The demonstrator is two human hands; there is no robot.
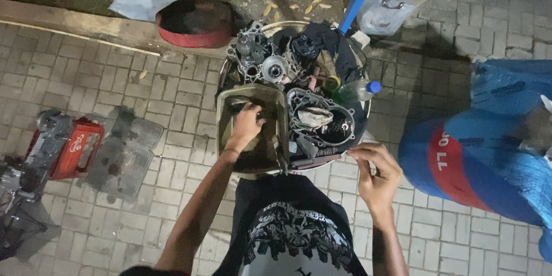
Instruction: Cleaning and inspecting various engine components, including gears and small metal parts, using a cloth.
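At the far left a red plastic crate (pixel 77 148) sits on the grey paving bricks (pixel 172 98), just beside a clear, grimy plastic tray (pixel 123 158); further right a round basin (pixel 361 132) packed with engine parts holds a dirty rectangular metal pan (pixel 230 109) on its left side; the left hand (pixel 246 126) reaches into this pan, fingers curled down on something dark that I cannot make out; beside the pan lies a grey cast-metal engine cover (pixel 322 116) with a pale rag on it, near a clear plastic bottle with a blue cap (pixel 357 89); the right hand (pixel 376 172) hovers at the basin's near rim, fingers bent narrowly, whether pinching anything I cannot tell; at the far right stands a blue barrel with a red band (pixel 460 167).
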